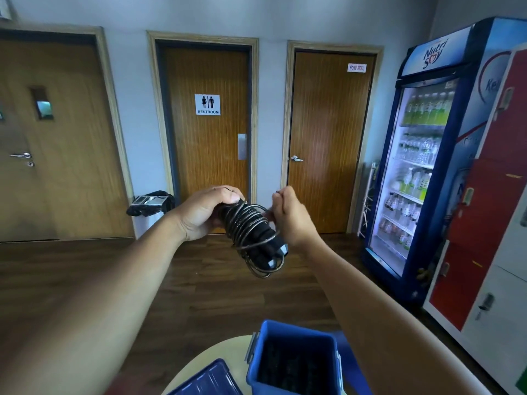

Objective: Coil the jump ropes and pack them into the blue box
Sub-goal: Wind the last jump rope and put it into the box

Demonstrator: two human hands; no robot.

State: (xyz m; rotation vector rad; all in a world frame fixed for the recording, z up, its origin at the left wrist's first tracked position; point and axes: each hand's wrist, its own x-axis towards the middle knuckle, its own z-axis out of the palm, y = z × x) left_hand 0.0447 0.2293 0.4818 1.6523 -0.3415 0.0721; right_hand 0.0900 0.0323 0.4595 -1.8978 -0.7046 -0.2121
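Head view: I read left grip (205, 213) clenched round jump rope (251, 232) handles, in air above open blue box (296, 328) on counter (225, 352). Right grip (288, 215) pinches cord. Risk: slack pinch, coils spring loose, snag box rim.

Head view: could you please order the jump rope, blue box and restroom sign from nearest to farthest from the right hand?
1. jump rope, pinched in the right hand.
2. blue box, below on the table.
3. restroom sign, on the far door.
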